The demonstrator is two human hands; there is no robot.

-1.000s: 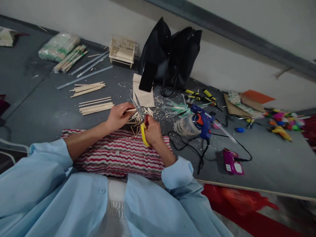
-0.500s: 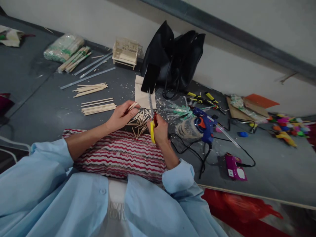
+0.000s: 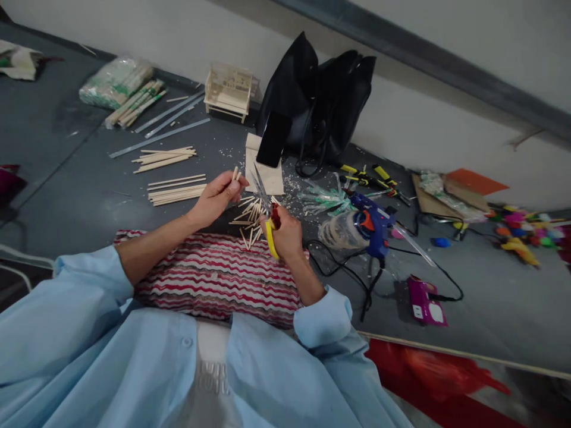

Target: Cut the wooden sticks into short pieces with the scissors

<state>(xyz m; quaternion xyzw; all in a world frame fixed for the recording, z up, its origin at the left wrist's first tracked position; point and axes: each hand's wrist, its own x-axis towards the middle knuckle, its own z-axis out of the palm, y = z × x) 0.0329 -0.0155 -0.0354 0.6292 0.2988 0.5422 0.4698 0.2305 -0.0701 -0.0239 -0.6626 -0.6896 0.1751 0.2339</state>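
Note:
My left hand (image 3: pixel 217 197) pinches short wooden stick pieces (image 3: pixel 235 174), their ends pointing up above the fingers. My right hand (image 3: pixel 286 233) grips yellow-handled scissors (image 3: pixel 266 208), blades slightly apart and pointing up-left toward the sticks. Between and below both hands lies a loose heap of cut stick pieces (image 3: pixel 251 218) on the grey surface. A red-and-white striped cloth (image 3: pixel 214 276) lies under my forearms.
Longer sticks (image 3: pixel 177 191) lie in bundles at left, with packaged sticks (image 3: pixel 116 86) and a small wooden model (image 3: pixel 229 89) farther back. A black bag (image 3: pixel 314 107) and phone (image 3: pixel 273 139) stand behind. A blue glue gun (image 3: pixel 370 223), cords, pliers (image 3: pixel 366 175) and a purple box (image 3: pixel 423 299) lie at right.
My left hand has lifted the stick pieces a little, turning them upright. The scissors have tilted from upright to leaning left toward the sticks.

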